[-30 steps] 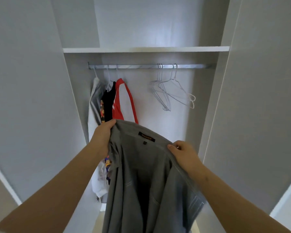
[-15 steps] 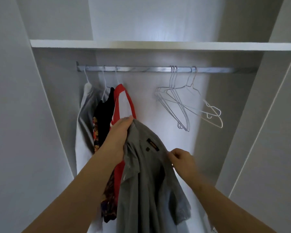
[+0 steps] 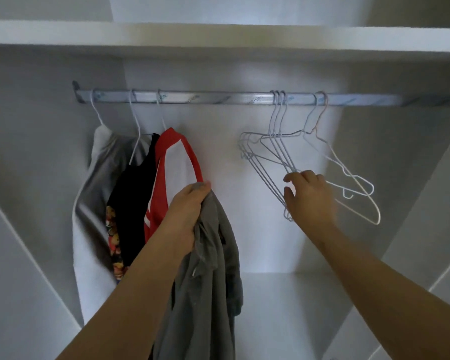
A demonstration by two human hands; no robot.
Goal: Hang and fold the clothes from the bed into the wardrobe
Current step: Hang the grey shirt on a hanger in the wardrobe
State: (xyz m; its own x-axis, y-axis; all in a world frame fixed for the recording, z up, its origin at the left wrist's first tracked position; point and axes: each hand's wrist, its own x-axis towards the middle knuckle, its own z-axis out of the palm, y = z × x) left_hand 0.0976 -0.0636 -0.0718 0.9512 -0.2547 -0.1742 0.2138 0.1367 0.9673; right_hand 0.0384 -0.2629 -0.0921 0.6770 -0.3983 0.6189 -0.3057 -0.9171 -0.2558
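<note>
The wardrobe (image 3: 37, 178) fills the view. Its rail (image 3: 218, 98) carries three hung garments (image 3: 133, 190) at the left and bare wire hangers (image 3: 268, 157) towards the right. The grey shirt (image 3: 208, 281) hangs bunched in front of the red-and-white top. The left hand (image 3: 187, 211) alone grips it by the collar. A second ago both hands held that collar spread. Since then the right hand (image 3: 309, 198) has let go and reached the hangers, fingers apart, at the wires but not yet closed on one. That suggests the hanging step has started: take a hanger, then thread it into the shirt.
</note>
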